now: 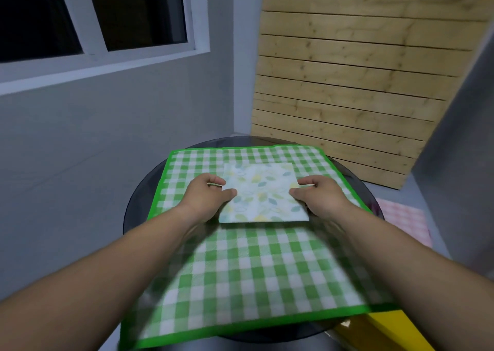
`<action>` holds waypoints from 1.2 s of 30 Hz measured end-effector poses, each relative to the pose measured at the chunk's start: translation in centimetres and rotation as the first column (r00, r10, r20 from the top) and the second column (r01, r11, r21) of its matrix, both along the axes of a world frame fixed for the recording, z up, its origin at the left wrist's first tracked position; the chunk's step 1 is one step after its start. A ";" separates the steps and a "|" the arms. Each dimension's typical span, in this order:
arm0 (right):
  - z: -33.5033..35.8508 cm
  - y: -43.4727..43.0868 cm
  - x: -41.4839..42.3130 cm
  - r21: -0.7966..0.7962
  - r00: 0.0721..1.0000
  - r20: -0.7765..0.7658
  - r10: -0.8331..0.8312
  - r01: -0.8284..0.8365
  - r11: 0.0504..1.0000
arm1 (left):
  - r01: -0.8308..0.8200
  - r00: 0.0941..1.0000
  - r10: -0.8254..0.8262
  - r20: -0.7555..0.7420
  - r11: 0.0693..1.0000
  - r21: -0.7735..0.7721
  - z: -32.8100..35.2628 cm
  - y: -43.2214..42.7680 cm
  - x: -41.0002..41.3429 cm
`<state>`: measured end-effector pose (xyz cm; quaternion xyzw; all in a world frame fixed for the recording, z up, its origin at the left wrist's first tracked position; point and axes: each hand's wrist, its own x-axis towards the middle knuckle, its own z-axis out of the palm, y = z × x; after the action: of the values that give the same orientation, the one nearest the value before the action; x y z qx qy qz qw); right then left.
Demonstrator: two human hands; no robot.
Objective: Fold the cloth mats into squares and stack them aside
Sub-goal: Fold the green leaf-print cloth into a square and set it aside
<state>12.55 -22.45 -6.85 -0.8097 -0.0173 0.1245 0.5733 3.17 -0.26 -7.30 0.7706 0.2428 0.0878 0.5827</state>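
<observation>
I see my left grip and right grip pinching the sides of the folded leafy mat. It sits on the green checked mat, spread over the round dark worktop.

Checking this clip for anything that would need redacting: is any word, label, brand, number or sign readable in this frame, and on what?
No readable text anywhere in this view.
leaf-print mat, gripped at its sides by the left hand and right hand: pattern only, no lettering.
green checked cloth: checks only.
pink checked cloth, yellow object, wooden slat panel: no print visible.
</observation>
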 end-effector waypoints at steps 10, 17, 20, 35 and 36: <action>4.4 -12.6 -2.1 0.307 0.958 0.014 -0.288 0.270 0.913 | 0.176 0.964 -0.128 0.234 0.964 -0.198 2.7 -11.4 3.5; 3.6 -23.9 2.7 0.283 0.902 0.092 -0.422 0.382 0.880 | 0.354 0.920 -0.299 0.254 0.912 -0.206 2.4 -22.9 11.9; 1.9 -28.0 6.1 0.292 0.876 0.086 -0.475 0.434 0.853 | 0.401 0.904 -0.350 0.244 0.893 -0.204 1.9 -27.4 16.0; -13.4 -37.7 22.1 0.212 0.785 0.021 -0.619 0.601 0.771 | 0.374 0.927 -0.375 -0.020 0.926 -0.044 -12.2 -41.2 34.3; -14.6 -37.7 22.4 0.193 0.778 0.022 -0.629 0.614 0.766 | 0.368 0.929 -0.369 -0.038 0.929 -0.029 -13.3 -41.7 34.7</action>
<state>34.97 -60.13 -21.44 -0.7206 0.2162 -0.1088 0.6498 37.85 -41.99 -20.61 0.7979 0.1072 -0.0423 0.5917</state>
